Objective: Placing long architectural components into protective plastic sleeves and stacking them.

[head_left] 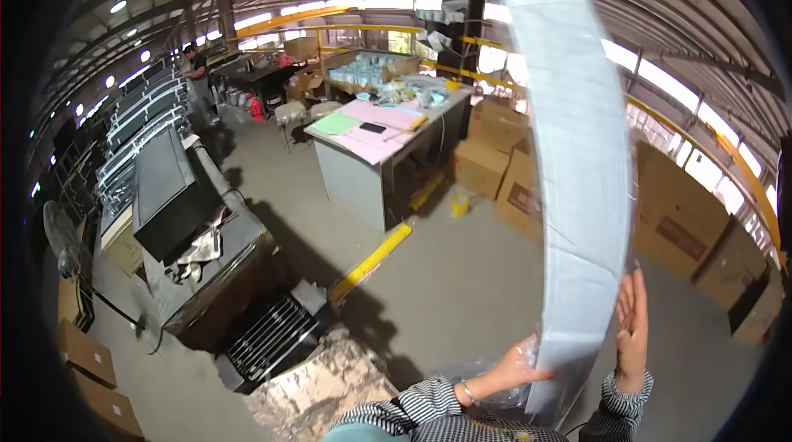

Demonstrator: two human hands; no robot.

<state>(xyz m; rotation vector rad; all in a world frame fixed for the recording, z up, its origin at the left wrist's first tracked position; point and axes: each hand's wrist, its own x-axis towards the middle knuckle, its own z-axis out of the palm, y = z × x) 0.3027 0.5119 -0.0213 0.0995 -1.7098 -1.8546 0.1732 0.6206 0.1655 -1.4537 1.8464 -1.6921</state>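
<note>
A long, pale white-blue strip-shaped pack (577,153) in clear plastic film stands upright before me, reaching from my waist to the top of the view. Near its bottom, my left hand (513,368) grips the left edge, with the thumb across the front. Loose film bunches around that wrist. My right hand (633,322) is held along the lower right edge, fingers stretched upward and flat; whether the palm presses on the pack cannot be made out. What the pack contains is blurred by the film.
A desk (351,178) with pink and green paper stands ahead. Cardboard boxes (681,211) line the right side. At left, a workbench (177,297) carries a black case (169,190); a slatted black rack (268,339) sits nearer. A yellow floor bar (371,263) lies ahead. Another person (198,75) stands far left.
</note>
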